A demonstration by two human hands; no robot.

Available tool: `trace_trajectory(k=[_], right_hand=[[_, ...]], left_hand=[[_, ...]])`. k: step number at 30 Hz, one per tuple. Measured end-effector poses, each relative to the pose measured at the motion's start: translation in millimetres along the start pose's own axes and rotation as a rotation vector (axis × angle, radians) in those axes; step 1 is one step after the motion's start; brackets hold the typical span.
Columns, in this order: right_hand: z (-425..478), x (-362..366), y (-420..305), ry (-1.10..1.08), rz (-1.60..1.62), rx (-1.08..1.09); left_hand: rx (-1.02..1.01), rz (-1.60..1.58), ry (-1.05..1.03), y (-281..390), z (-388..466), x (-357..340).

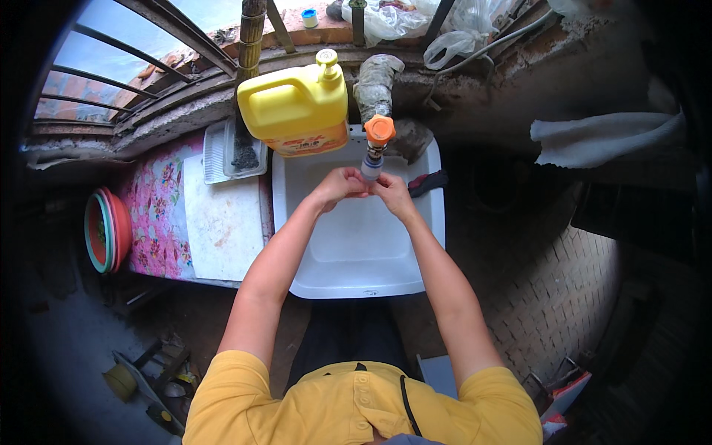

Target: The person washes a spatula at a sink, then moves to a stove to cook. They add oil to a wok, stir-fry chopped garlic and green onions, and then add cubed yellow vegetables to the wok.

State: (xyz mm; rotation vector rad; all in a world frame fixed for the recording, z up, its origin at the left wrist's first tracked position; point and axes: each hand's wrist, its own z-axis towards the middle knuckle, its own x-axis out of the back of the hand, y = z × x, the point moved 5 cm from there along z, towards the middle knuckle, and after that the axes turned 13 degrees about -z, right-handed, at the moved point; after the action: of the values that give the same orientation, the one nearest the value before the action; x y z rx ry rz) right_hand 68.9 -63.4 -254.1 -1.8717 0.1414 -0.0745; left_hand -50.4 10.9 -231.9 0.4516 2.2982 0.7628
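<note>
Both hands meet at the mouth of a water tap with an orange handle (380, 129), above a white sink basin (361, 239). My left hand (340, 188) has its fingers curled by the left side of the tap's pale spout end (371, 167). From the right, my right hand (391, 192) brings its fingertips to the same spout end. Whether either hand grips the spout or something small below it cannot be told. Wrapping covers the pipe (378, 83) behind the tap. A yellow plastic jug (295, 108) with a pump cap stands at the sink's back left.
A dark cloth (427, 183) hangs over the basin's right rim. Left of the sink are a white board (222, 222), clear plastic trays (217, 156) and a floral tablecloth (158, 217). Stacked basins (114, 231) stand at its far left end. Metal window bars (139, 53) run behind.
</note>
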Motion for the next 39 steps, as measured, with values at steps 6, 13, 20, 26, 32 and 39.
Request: trace_trajectory(k=[6,13,20,26,32,39], right_hand=[[1.4,5.3,4.3,0.048,-0.043,-0.021],[-4.9,1.5,13.2,0.123,0.201,-0.155],[-10.0,-16.5,23.1,0.121,0.533,-0.273],[-10.8,-23.7,31.3,0.152,0.729,-0.307],[-4.7,-34.8,20.9,0.288,0.040,-0.045],[1.3,-39.6,13.9,0.371,0.577,-0.092]], left_hand=[[0.037,-0.023,-0.038,-8.7,9.7,6.5],[-0.006,-0.238,-0.018,-27.4,17.0,7.0],[-0.090,-0.414,0.007,-46.4,12.1,7.2],[-0.148,-0.616,0.114,-43.2,-1.4,-7.1],[-0.204,-0.373,0.290,-55.2,9.7,8.7],[-0.211,-1.038,0.163,-63.5,13.2,-25.0]])
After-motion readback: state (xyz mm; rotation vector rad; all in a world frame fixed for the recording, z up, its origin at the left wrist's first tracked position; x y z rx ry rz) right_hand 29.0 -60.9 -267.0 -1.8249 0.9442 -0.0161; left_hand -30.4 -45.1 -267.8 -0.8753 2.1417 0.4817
